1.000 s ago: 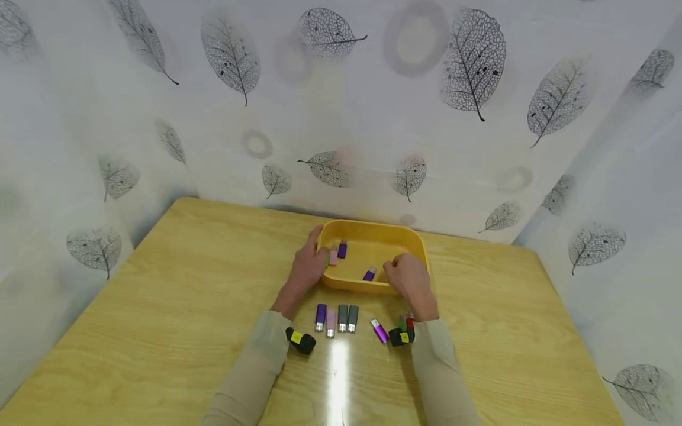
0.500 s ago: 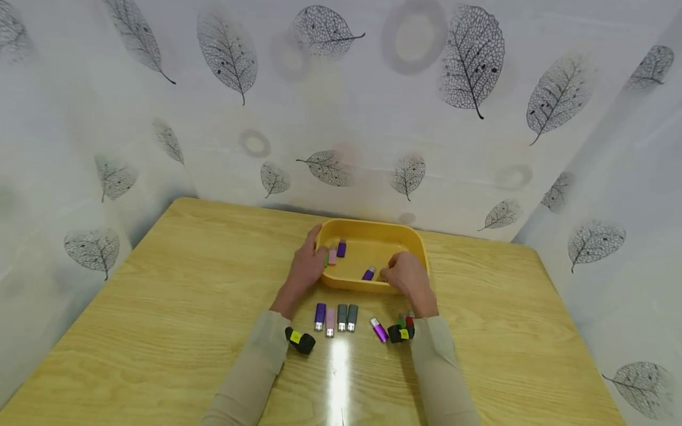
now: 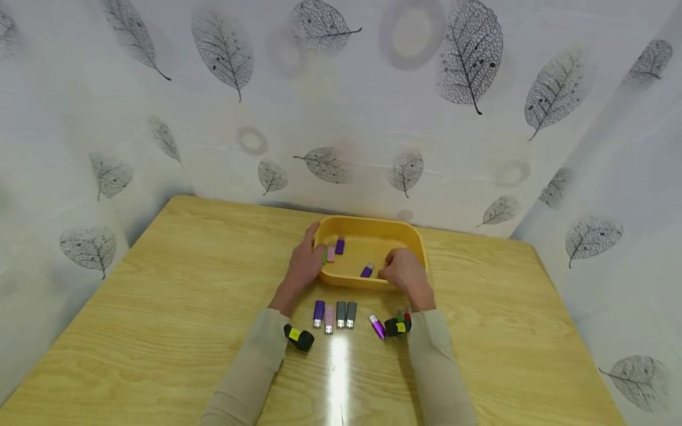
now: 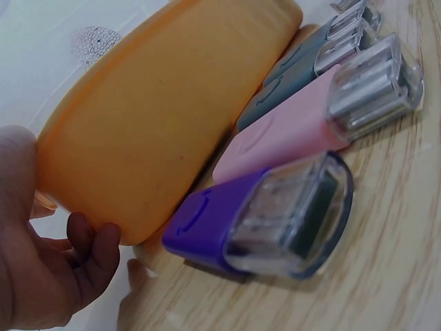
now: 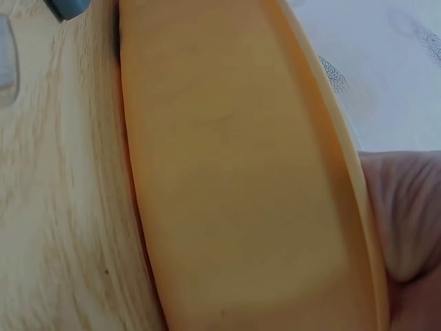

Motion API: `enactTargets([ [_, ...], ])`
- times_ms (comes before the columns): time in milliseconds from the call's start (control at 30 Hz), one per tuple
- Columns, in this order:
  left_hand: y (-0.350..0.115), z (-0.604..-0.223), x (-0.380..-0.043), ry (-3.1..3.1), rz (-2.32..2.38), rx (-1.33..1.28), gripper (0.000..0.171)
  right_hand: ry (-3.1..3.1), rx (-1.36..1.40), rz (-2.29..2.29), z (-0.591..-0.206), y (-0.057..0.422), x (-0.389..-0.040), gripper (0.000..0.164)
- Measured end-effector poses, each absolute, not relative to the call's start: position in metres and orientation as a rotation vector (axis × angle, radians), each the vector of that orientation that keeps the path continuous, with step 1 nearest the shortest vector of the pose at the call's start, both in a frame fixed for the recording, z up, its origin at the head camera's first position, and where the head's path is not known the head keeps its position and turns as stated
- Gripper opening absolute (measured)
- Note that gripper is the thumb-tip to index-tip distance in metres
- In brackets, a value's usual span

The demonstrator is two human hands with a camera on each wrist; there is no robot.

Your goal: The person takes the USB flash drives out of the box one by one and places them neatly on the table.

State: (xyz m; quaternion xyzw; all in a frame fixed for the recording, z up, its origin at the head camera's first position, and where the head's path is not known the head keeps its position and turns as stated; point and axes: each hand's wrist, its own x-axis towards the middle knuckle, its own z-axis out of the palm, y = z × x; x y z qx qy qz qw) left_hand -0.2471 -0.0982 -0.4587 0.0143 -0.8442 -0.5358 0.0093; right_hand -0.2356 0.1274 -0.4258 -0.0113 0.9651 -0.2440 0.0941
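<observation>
Yellow tray (image 3: 362,251) partly hidden by both hands (image 3: 305,262) (image 3: 406,273)

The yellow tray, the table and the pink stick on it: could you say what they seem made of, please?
Tray: probably plastic, satin, its wall smooth and evenly coloured. Table: wood or laminate, glossy, showing grain and a bright reflection. Pink stick: likely matte plastic, with soft highlights; its see-through, shiny cap looks plastic.

No legible text, yellow labels (image 3: 294,334) on wrist cameras (image 3: 306,341) unreadable, curved marks (image 4: 194,214) on USB sticks (image 4: 213,238)
</observation>
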Motion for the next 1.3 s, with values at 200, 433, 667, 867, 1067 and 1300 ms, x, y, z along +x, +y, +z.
enactTargets([
  [200, -0.097, -0.459, -0.247, -2.638, -1.684, 0.043, 0.057, 2.834, -0.041, -0.699, -0.425, 0.128, -0.239, 0.035],
  [433, -0.096, -0.461, -0.248, -2.644, -1.648, 0.035, 0.056, 2.825, -0.084, -0.696, -0.424, 0.128, -0.239, 0.031],
  [667, -0.096, -0.462, -0.249, -2.633, -1.656, 0.028, 0.057, 2.806, -0.116, -0.69, -0.425, 0.128, -0.242, 0.033],
  [867, -0.099, -0.462, -0.25, -2.634, -1.656, 0.044, 0.056, 2.813, -0.157, -0.677, -0.426, 0.127, -0.246, 0.037],
  [1067, -0.1, -0.462, -0.251, -2.62, -1.673, 0.036, 0.057, 2.814, -0.145, -0.684, -0.425, 0.125, -0.248, 0.039],
  [1300, -0.099, -0.462, -0.25, -2.622, -1.701, 0.029, 0.057, 2.806, -0.077, -0.743, -0.428, 0.127, -0.247, 0.044],
])
